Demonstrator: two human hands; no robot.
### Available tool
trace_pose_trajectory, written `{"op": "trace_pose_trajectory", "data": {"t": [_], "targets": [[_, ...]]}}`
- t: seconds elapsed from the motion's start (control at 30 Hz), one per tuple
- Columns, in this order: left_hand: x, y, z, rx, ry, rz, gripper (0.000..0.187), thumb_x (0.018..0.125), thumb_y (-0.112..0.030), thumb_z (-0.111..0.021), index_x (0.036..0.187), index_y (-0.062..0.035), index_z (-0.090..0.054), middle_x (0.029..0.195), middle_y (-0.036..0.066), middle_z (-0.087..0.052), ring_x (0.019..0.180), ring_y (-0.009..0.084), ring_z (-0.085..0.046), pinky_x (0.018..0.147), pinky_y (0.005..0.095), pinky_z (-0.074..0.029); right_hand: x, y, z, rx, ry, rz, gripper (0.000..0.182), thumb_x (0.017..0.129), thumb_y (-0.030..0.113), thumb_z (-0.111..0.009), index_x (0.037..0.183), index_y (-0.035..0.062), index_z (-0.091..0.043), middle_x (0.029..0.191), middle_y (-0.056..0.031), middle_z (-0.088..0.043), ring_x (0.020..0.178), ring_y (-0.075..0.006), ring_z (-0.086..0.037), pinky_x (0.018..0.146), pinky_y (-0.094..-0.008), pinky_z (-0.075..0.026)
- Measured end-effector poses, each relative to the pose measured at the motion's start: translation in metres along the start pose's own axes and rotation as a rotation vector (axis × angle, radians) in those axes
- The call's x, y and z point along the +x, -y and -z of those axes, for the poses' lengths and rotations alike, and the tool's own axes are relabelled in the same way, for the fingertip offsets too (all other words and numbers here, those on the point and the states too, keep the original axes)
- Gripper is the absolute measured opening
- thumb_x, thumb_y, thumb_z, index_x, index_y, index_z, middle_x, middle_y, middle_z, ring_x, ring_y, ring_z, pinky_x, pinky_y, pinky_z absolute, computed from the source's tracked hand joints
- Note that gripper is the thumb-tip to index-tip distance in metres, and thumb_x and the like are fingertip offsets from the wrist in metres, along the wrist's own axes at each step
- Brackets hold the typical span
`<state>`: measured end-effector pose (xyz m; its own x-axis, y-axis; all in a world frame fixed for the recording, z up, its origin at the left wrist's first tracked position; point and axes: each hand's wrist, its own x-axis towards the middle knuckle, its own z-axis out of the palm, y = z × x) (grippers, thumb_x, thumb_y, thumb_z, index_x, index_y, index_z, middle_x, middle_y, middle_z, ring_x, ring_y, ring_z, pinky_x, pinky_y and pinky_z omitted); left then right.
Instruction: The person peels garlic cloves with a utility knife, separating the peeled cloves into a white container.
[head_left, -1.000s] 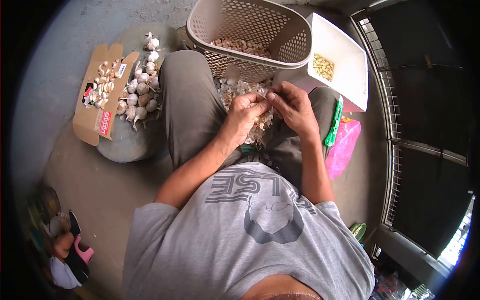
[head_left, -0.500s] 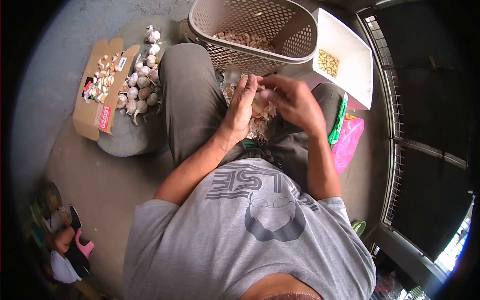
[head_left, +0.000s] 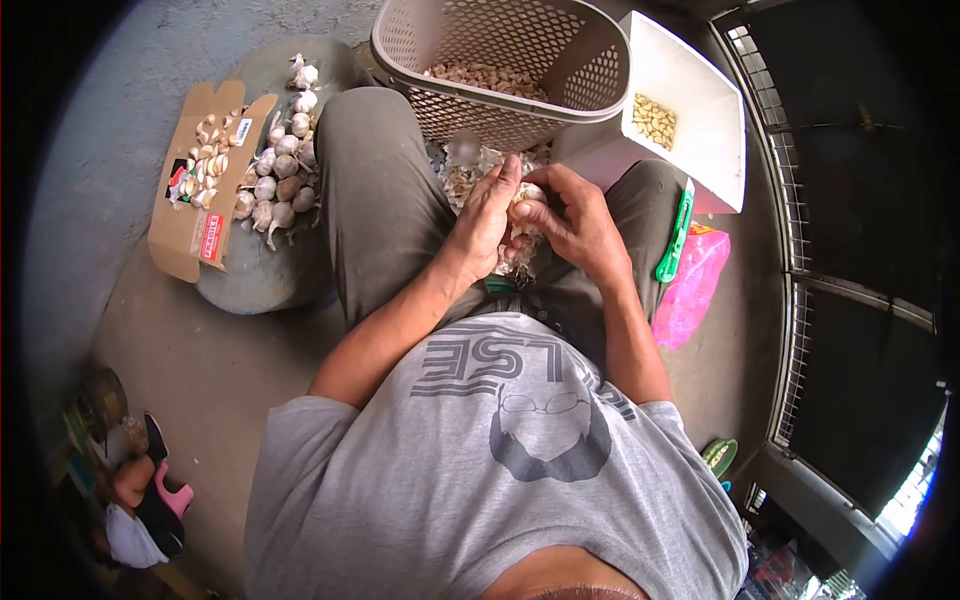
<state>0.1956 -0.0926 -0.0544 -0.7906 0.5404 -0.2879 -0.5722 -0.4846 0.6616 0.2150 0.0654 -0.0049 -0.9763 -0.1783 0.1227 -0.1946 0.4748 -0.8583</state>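
Between my knees, my left hand (head_left: 485, 218) and my right hand (head_left: 577, 222) are closed on a garlic bulb (head_left: 530, 193). The thumb and fingers of the right hand press on the bulb, while the left palm supports its left side. Loose papery garlic skins (head_left: 465, 178) lie beneath and beyond both hands. Left of my knee, whole garlic bulbs (head_left: 285, 165) are heaped on a round grey stool, beside a cardboard piece (head_left: 177, 235) that bears separated cloves (head_left: 205, 165).
A brown perforated basket (head_left: 480, 105) with cloves stands beyond the hands. Right of it is a white foam box (head_left: 700, 150) holding peeled cloves (head_left: 654, 122). A green cutter (head_left: 676, 240) rests on my right thigh, near a pink bag (head_left: 690, 290). Another person (head_left: 135, 490) is at lower left.
My right hand has moved slightly down and left, its fingers now closed around the bulb. The bulb shows more clearly between the hands.
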Motion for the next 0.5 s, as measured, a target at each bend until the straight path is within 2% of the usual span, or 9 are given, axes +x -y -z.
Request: {"op": "trace_pose_trajectory", "data": {"t": [0.1,0.2,0.3,0.4,0.5], "targets": [[-0.002,-0.005,-0.004,0.072,-0.016,0.034,0.062,0.103,-0.066,-0.047,0.101,-0.0065,-0.064,0.067,-0.001,-0.056,0.041,0.0058,-0.046,0.032,0.0212,-0.034,0.001,0.003,0.004,-0.097,0.069,-0.069,0.030,0.095,0.020,-0.075,0.111,-0.0038,-0.065,0.087,-0.0199,-0.071,0.077,-0.0339,-0.070,0.071,-0.0380,-0.054],[-0.004,-0.010,-0.009,0.134,-0.098,0.055,0.069,0.100,-0.071,-0.046,0.095,-0.0057,-0.066,0.058,-0.003,-0.049,0.037,0.0046,-0.040,0.030,0.0210,-0.031,0.001,0.024,0.000,-0.004,-0.016,-0.104,0.030,0.095,0.019,-0.074,0.111,-0.0029,-0.061,0.084,-0.0210,-0.069,0.075,-0.0376,-0.070,0.069,-0.0405,-0.054],[-0.005,-0.012,-0.013,0.120,-0.136,0.063,0.071,0.099,-0.073,-0.047,0.094,-0.0046,-0.066,0.059,-0.003,-0.049,0.037,0.0048,-0.040,0.028,0.0219,-0.028,0.000,0.008,-0.010,-0.023,-0.068,0.031,0.024,0.096,0.014,-0.070,0.109,-0.0011,-0.057,0.080,-0.0210,-0.068,0.073,-0.0414,-0.069,0.065,-0.0445,-0.054],[-0.008,-0.013,-0.016,0.081,-0.185,0.054,0.062,0.097,-0.072,-0.052,0.092,-0.0117,-0.063,0.063,-0.001,-0.055,0.037,0.0074,-0.041,0.028,0.0233,-0.023,-0.001,0.013,-0.013,-0.179,-0.083,0.112,0.018,0.096,0.010,-0.068,0.104,0.0006,-0.054,0.077,-0.0210,-0.068,0.070,-0.0425,-0.068,0.061,-0.0476,-0.053],[-0.008,-0.014,-0.016,-0.016,-0.192,0.108,0.056,0.099,-0.068,-0.054,0.092,-0.0123,-0.062,0.061,0.000,-0.053,0.037,0.0088,-0.042,0.028,0.0240,-0.023,-0.003,0.007,-0.018,-0.188,-0.103,0.135,0.017,0.096,0.008,-0.067,0.105,0.0011,-0.053,0.075,-0.0203,-0.067,0.067,-0.0415,-0.068,0.058,-0.0473,-0.052]]}}
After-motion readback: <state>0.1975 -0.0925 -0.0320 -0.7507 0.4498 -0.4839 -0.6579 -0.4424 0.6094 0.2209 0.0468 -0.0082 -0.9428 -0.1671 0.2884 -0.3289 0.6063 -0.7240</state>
